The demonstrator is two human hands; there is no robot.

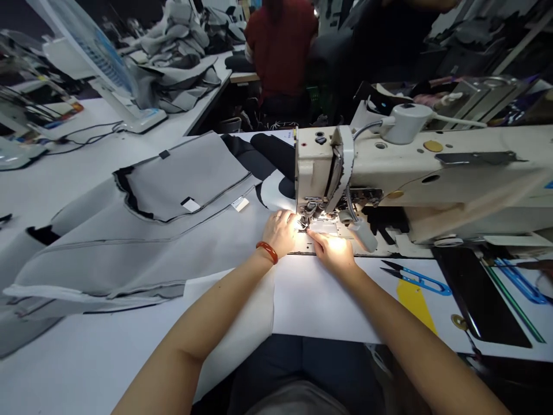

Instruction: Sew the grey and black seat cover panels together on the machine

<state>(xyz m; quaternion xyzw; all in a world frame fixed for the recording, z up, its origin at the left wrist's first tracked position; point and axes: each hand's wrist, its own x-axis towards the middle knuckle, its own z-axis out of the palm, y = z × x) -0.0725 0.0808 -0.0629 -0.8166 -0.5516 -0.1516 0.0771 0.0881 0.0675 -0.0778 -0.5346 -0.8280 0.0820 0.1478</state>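
Note:
My left hand, with an orange bangle at the wrist, lies on pale grey fabric just left of the needle of a cream sewing machine. Its fingers are bent and press the cloth down. My right hand rests in front of the needle plate under the machine's bright lamp, fingers together on the fabric edge. Both hands touch the cloth right at the presser foot. The fingertips are washed out by the light.
Blue thread snips lie on the table right of my right hand, beside a yellow patch. A white desk fan stands at the back left. Piles of grey fabric and a seated person in red are behind.

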